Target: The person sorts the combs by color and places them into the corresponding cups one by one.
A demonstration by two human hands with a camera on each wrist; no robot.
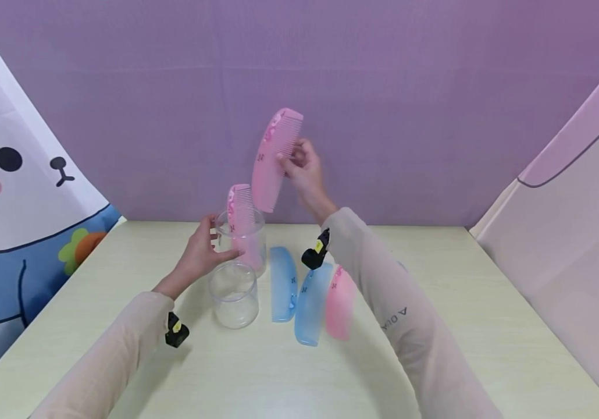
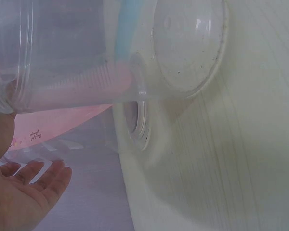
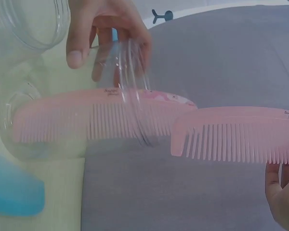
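Note:
My right hand [image 1: 306, 171] pinches a pink comb [image 1: 273, 157] by its toothed side, holding it upright and slightly tilted above the back jar. That clear jar [image 1: 259, 244] has another pink comb [image 1: 241, 209] standing in it, its upper end above the rim. My left hand [image 1: 200, 247] holds this jar from the left, thumb in front and fingers behind. In the right wrist view, the held comb's lower end [image 3: 183, 137] is beside the jar's mouth, near the comb inside [image 3: 62, 113].
A second clear jar [image 1: 234, 308] stands in front of the first. To its right lie two blue combs [image 1: 282, 285] and a pink comb [image 1: 339, 305], the latter partly under my right sleeve. Purple cloth [image 1: 409, 116] hangs behind the table [image 1: 257, 378].

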